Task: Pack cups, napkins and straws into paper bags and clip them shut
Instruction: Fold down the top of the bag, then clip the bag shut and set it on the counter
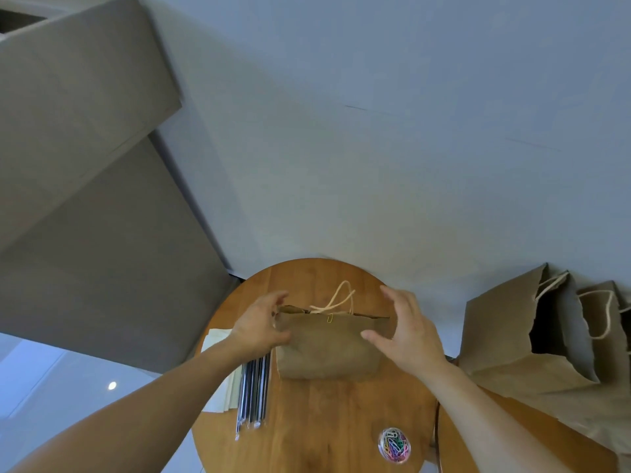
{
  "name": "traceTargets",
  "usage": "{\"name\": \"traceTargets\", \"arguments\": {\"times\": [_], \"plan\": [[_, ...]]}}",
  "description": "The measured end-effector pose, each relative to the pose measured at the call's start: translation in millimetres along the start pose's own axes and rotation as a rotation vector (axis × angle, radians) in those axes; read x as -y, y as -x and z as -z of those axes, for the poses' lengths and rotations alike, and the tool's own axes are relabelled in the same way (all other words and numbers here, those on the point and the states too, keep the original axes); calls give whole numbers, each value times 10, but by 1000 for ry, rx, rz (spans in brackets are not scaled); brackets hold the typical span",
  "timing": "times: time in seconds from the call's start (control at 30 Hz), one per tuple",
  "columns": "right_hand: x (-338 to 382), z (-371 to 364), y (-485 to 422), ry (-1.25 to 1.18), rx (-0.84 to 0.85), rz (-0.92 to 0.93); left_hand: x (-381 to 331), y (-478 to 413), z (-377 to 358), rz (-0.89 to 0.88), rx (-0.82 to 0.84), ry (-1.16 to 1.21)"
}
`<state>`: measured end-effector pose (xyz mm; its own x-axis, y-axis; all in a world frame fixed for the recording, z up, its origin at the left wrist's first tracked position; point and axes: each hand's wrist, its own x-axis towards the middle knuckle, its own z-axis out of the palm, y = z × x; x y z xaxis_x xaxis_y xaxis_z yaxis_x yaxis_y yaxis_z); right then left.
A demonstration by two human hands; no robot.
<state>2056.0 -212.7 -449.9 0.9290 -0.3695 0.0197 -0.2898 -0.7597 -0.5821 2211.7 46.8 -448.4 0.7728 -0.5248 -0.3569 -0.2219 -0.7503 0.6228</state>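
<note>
Left hand [261, 324] pinches the left edge of the small brown paper bag [327, 349], toward twelve o'clock on the round wooden table [341, 421]. Right hand [408, 327] cups its right edge, fingers spread, thumb touching. Gold paper clip [330, 318] sits on the rim, so closing looks done. Next, likely a two-handed lift aside.

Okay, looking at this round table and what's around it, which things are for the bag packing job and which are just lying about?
For the job: clipped paper bag gripped by the left hand, paper clip on its top edge, straws, napkins, tub of coloured paper clips, open paper bags at right.
Just there: round wooden table, big grey-brown boxes at upper left.
</note>
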Motion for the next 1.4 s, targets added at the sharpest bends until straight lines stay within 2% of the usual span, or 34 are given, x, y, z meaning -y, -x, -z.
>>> {"name": "traceTargets", "arguments": {"times": [0.1,0.17,0.37,0.57,0.87,1.13,1.4], "plan": [[-227,-107,74,-116,223,-132,149,35,-51,50,36,66],[-307,-199,97,-159,302,-212,170,48,-78,36,30,60],[-402,-388,83,-264,202,-327,102,97,-46,52,41,-5],[-116,-335,194,-205,-23,-234,75,350,154,74,-42,95],[1159,4,185,-351,-279,-130,37,1075,993,-23,-242,431],[2647,371,262,-465,-448,36,155,1941,2030,-184,-490,588],[4098,855,369,-600,-603,214,59,2792,3165,-387,-688,649]]}}
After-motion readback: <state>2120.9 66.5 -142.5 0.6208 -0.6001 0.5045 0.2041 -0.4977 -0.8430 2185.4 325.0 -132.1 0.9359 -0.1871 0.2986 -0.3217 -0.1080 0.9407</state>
